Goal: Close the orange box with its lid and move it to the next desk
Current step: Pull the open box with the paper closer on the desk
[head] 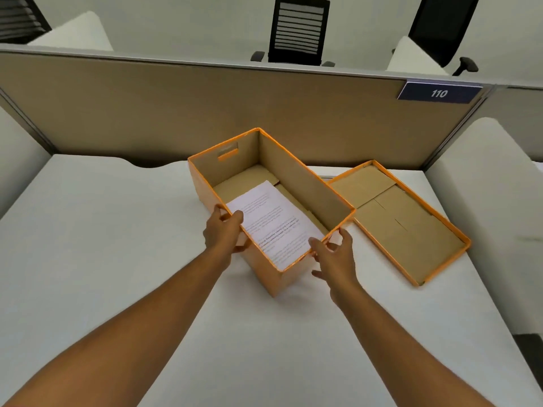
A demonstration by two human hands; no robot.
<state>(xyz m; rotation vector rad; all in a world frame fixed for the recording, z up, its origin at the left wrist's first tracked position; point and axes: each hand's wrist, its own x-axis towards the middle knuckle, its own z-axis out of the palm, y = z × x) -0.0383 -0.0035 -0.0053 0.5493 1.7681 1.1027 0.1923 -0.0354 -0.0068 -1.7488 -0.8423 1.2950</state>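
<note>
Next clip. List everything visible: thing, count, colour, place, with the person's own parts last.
Box: 1, orange, open, desk centre.
Printed sheet: 1, white, inside box.
Lid: 1, orange, upturned, right of box.
Desk: 1, white, under everything.
Partition: 1, tan, behind desk.
Number plate "110": 1, navy, partition's top right.
Office chairs: 2 clearly, black, beyond partition.
Left hand: grip on box's left rim.
Right hand: open at box's near right corner.

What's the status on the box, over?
Both hands, left and right, on orange box near end. Box open, paper inside. Lid upside down at its right. Nothing blocking.
</note>
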